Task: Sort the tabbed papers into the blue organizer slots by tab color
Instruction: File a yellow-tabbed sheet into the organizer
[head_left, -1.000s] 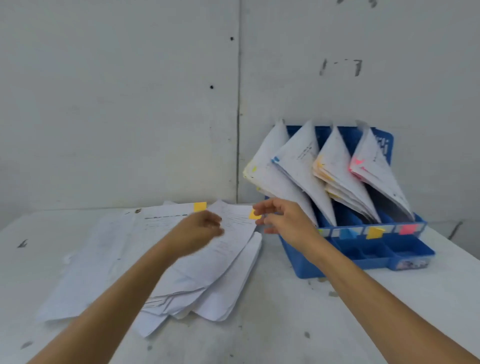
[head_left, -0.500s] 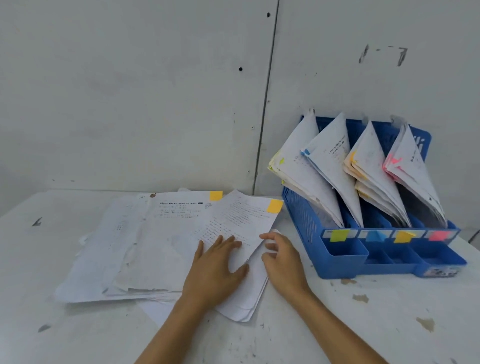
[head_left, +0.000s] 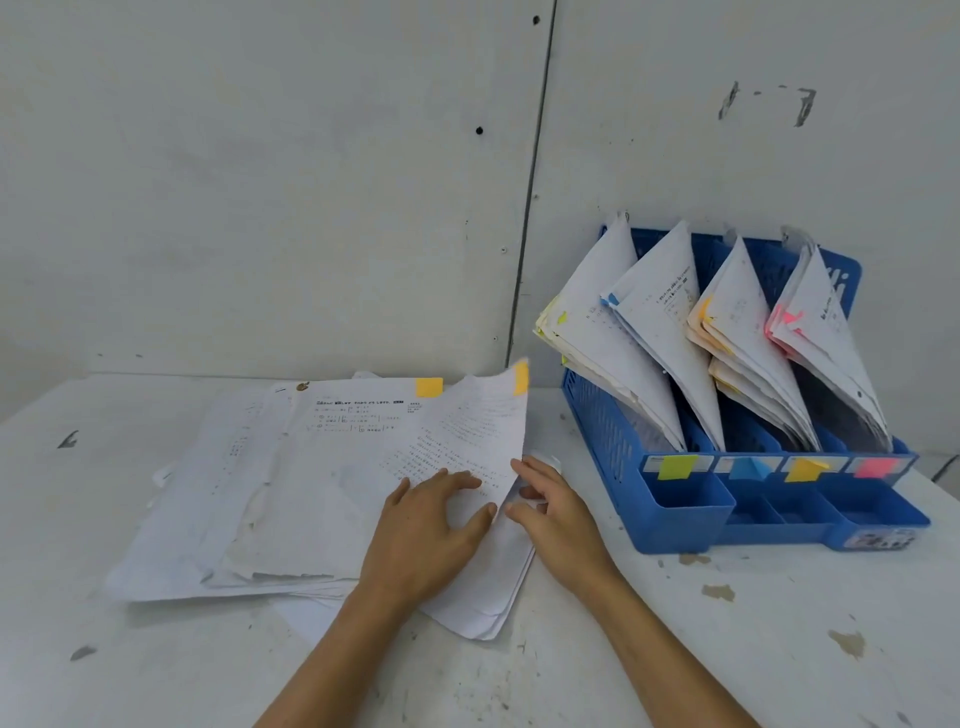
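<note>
Left hand (head_left: 426, 525): flat on sheet (head_left: 467, 431).
Right hand (head_left: 556, 514): released, fingers under its edge.
Orange slot (head_left: 802, 467): rightward; right hand nearer.

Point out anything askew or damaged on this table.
The loose paper pile lies fanned and askew, with ragged edges. The top sheet is raised at its orange-tabbed corner. The table shows chipped patches.

scuffed white table (head_left: 727, 649), grey panel wall (head_left: 260, 182)
</note>
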